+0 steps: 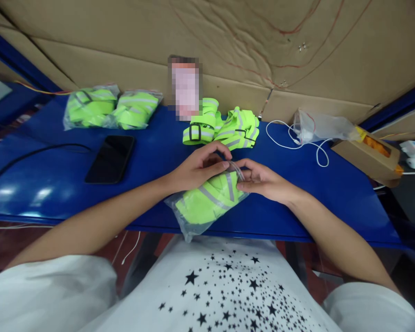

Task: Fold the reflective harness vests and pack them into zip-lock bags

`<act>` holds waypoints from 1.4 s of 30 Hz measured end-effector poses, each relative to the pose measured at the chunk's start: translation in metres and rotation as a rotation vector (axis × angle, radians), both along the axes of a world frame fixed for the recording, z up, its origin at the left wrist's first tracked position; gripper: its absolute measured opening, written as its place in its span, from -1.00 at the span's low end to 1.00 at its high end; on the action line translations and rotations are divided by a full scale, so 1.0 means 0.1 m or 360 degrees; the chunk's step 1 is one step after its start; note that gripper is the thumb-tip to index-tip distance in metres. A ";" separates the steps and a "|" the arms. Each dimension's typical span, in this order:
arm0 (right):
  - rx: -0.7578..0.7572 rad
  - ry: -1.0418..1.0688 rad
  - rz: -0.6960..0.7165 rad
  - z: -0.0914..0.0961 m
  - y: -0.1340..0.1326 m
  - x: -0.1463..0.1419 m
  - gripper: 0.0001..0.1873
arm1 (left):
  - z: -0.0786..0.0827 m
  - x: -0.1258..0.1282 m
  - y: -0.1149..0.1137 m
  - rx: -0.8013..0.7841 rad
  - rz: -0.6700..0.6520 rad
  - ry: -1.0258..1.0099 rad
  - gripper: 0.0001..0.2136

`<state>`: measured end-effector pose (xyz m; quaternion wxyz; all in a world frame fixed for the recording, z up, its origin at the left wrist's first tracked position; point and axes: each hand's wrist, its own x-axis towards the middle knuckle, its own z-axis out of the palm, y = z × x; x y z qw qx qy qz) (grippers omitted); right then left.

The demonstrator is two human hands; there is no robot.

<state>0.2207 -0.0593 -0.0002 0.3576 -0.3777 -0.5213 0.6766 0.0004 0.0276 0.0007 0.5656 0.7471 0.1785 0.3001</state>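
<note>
Between my hands, near the table's front edge, lies a clear plastic bag (207, 203) with a folded neon-yellow reflective strap inside. My left hand (207, 168) pinches the bag's upper rim between thumb and fingers. On the other side my right hand (263, 182) grips the same rim at its right end. The bag's mouth faces away from me, and some fingertips are hidden behind it. Just beyond my hands sits a loose pile of neon-yellow reflective straps (237, 127) with black buckles.
Two filled bags of neon straps (91, 108) stand at the back left. A black phone (110, 159) lies nearer on the blue table (152, 161). A pixelated upright item (186, 87) leans on the cardboard wall. At right are a white cable (323, 154) and a cardboard box (370, 157).
</note>
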 end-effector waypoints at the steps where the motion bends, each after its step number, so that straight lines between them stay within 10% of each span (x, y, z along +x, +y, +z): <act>1: -0.0007 0.0000 -0.0024 0.00 0.00 0.00 -0.56 | 0.00 0.01 0.02 -0.0062 0.0026 0.0014 -0.74; 8: 0.0310 -0.0169 -0.0496 0.00 0.05 0.02 -0.63 | 0.03 0.05 0.06 -0.0276 0.0170 0.0449 -0.58; 15: 0.0345 -0.0316 -0.0126 0.08 0.05 0.07 -0.57 | 0.13 0.04 -0.13 -0.0635 -0.0031 0.0502 -0.62; 20: 0.0312 -0.0349 -0.0560 -0.02 0.06 -0.01 -0.65 | 0.09 0.08 -0.13 -0.0967 0.0063 0.0475 -0.53; 28: 0.0272 -0.0242 -0.0068 0.11 -0.04 -0.05 -0.66 | 0.11 0.02 -0.09 -0.1115 -0.0109 0.0494 -0.53; 34: 0.0958 -0.0747 -0.0619 0.14 -0.06 -0.03 -0.76 | 0.11 0.00 -0.02 -0.1125 -0.0104 0.0315 -0.54; 42: 0.1011 -0.0722 -0.0143 -0.06 0.05 0.20 -0.57 | 0.02 0.05 -0.03 -0.1151 -0.0084 0.0390 -0.46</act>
